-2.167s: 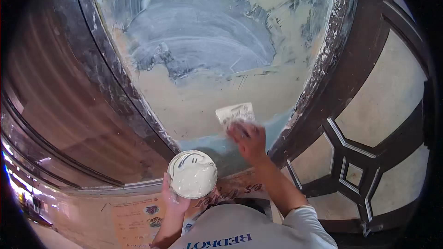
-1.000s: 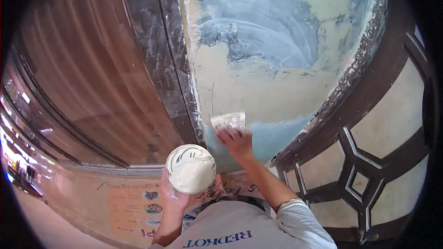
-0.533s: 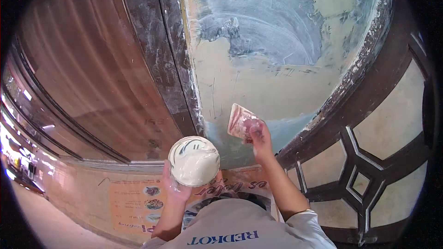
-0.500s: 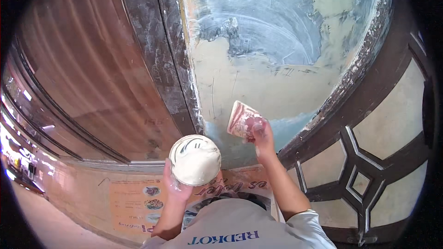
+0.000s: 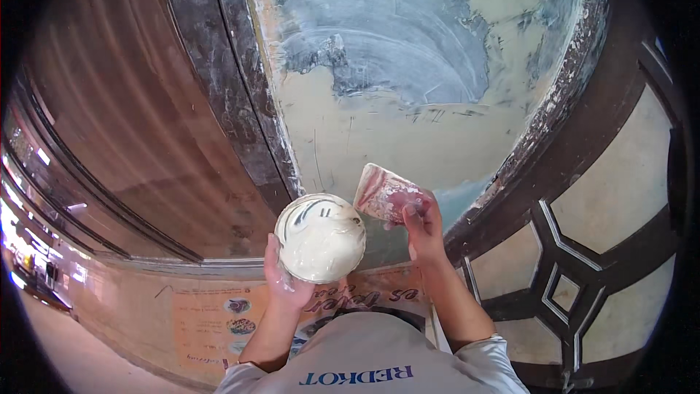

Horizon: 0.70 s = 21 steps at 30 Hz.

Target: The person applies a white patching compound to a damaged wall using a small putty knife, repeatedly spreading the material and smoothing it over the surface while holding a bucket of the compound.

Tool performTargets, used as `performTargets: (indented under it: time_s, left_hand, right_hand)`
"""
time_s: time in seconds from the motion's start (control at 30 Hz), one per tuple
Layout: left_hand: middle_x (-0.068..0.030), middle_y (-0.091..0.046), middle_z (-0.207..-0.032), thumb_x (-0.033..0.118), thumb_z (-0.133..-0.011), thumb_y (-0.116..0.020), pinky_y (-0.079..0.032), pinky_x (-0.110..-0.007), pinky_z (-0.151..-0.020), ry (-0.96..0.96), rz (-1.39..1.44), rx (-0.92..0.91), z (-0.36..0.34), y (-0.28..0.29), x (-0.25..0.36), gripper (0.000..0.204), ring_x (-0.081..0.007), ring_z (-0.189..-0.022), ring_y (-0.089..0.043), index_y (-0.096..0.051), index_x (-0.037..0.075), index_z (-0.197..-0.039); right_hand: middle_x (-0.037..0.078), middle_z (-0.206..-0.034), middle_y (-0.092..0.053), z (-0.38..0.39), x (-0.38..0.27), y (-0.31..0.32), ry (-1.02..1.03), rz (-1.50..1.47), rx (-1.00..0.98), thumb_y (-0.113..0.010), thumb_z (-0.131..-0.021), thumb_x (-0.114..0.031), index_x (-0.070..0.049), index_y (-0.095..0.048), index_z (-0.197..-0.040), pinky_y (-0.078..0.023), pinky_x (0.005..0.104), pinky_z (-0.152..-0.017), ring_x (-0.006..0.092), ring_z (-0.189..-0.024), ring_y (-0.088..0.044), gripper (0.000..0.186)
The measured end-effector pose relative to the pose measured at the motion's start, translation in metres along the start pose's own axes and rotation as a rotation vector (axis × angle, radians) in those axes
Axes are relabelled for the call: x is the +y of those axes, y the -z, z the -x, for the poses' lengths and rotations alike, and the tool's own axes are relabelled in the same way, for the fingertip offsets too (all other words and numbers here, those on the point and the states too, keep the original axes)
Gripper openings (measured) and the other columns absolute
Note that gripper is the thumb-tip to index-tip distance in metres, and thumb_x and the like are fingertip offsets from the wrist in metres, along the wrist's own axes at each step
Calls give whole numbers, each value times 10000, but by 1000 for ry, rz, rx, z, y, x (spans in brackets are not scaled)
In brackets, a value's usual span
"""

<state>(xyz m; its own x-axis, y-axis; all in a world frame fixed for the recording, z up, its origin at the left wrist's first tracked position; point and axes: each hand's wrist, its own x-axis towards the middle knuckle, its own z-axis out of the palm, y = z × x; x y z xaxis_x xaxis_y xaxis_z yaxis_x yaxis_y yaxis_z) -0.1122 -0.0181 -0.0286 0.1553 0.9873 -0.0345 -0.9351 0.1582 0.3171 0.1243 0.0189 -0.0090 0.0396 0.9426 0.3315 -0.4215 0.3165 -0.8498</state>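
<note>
My left hand point(image 5: 286, 277) is wrapped round the side of a shallow round bowl point(image 5: 283, 249) filled with thick cream-white putty point(image 5: 324, 248); dark streaks run through its far part. In my right hand point(image 5: 423, 226) is a flat reddish putty scraper point(image 5: 390, 193), smeared with white and pinched between thumb and fingers. The scraper's left edge sits close by the bowl's right rim; whether they touch I cannot tell. Past both hands stands a pale wall panel point(image 5: 379, 138) with a large grey-blue smeared patch point(image 5: 394, 36) higher up.
A dark, paint-flecked frame post point(image 5: 233, 80) borders the panel on the left, beside a brown glossy surface point(image 5: 124, 124). On the right is dark lattice woodwork point(image 5: 576, 248) with pale insets. An orange printed banner point(image 5: 204, 321) lies below my arms.
The bowl in my left hand has moved right and slightly up. My right hand has shifted slightly right and down; scraper and bowl are now closer together. The view has shifted slightly.
</note>
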Motion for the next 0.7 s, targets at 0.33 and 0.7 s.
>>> performTargets:
  time_s: [0.33,0.7]
  left_hand:
    - [-150,-508,-1413,432,-1009,-375,-386,-452,-1101,-56,-57,23,-4,-20,-28,559,-310,-1285,-502,-453,49,-1408]
    - [-154,-471,-1442,490,-998,-389,-417,-478,-1075,-72,-57,-26,-9,-27,-53,617,-332,-1289,-496,-402,60,-1441]
  right_hand:
    - [154,-1042,-640,-4,-1,32,498,775,-312,-621,-851,-10,-95,-605,-1201,-495,413,-827,351,-923,-608,361]
    - [117,-1095,-658,-27,-22,116,361,943,-229,-564,-896,-31,-99,-600,-1188,-504,339,-838,255,-930,-632,302]
